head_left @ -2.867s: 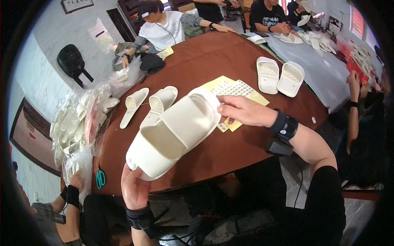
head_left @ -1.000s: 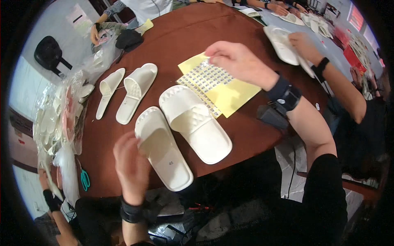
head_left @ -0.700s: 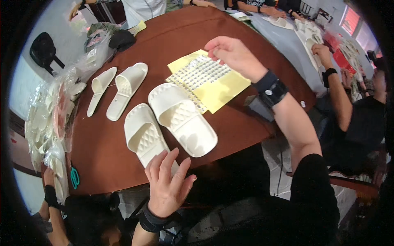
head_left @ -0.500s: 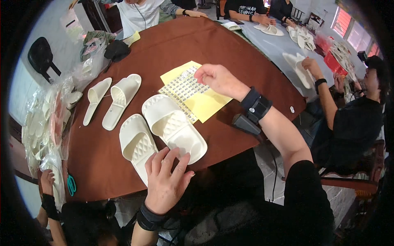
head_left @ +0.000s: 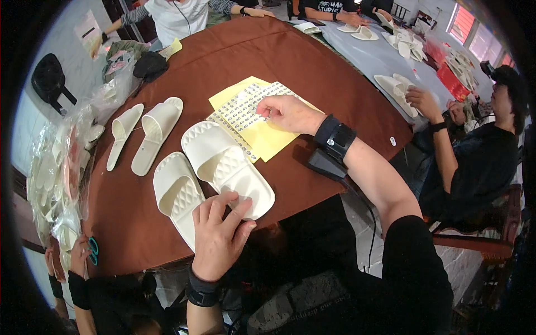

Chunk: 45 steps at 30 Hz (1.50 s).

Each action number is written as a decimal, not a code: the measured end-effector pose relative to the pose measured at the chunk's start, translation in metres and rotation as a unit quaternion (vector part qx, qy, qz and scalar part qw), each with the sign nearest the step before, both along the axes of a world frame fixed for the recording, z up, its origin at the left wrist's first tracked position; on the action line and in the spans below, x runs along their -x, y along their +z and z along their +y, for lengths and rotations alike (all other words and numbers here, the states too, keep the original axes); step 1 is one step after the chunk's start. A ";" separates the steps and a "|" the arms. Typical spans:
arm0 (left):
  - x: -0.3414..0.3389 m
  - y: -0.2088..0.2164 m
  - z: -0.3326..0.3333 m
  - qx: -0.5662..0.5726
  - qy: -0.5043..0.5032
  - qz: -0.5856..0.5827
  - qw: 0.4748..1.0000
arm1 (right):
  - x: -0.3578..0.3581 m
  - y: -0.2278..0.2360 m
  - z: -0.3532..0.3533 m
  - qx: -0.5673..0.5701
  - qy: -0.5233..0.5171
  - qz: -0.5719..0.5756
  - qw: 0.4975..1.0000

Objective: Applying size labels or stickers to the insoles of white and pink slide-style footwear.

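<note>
Two large off-white slippers lie side by side near the table's front edge. My left hand (head_left: 215, 237) rests by their heels, its fingers bent and apart, the tips on the footbed of the right-hand slipper (head_left: 234, 173). The left-hand slipper (head_left: 176, 192) is partly hidden by that hand. Over the sheets of small printed stickers (head_left: 240, 109), my right hand (head_left: 285, 114) is closed in a pinch. Whatever its fingertips hold is too small to make out. Yellow backing paper (head_left: 272, 144) shows below that hand.
A smaller pair of slippers (head_left: 153, 134) lies to the left, beside clear bags of slippers (head_left: 56, 167). A co-worker's hand (head_left: 80, 257) is by teal scissors (head_left: 94, 251). A dark device (head_left: 326, 164) sits under my right wrist. Co-workers handle slippers at the grey table (head_left: 357, 56).
My right hand has moved slightly down and left in the picture, and more of the sticker sheet's top shows. The left fingers have bent closer together. A co-worker's hand has come to the scissors.
</note>
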<state>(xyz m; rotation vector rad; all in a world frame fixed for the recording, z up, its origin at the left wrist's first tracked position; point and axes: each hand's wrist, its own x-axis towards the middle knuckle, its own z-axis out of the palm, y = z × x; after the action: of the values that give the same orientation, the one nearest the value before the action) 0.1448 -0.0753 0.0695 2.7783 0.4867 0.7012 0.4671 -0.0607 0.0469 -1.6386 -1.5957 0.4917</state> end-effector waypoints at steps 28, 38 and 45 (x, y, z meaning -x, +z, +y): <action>-0.001 -0.001 -0.003 0.016 0.019 -0.008 1.000 | 0.002 -0.001 0.002 -0.045 0.026 -0.143 0.988; -0.001 0.000 -0.003 0.015 0.022 -0.006 1.000 | 0.005 0.006 -0.001 -0.007 0.029 -0.142 0.989; -0.001 -0.001 -0.003 0.022 0.016 -0.003 1.000 | 0.005 0.005 -0.001 -0.030 0.034 -0.133 0.990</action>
<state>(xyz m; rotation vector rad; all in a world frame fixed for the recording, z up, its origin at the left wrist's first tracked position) 0.1453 -0.0780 0.0689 2.7329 0.5388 0.6968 0.4620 -0.0622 0.0517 -1.6633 -1.8469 0.2634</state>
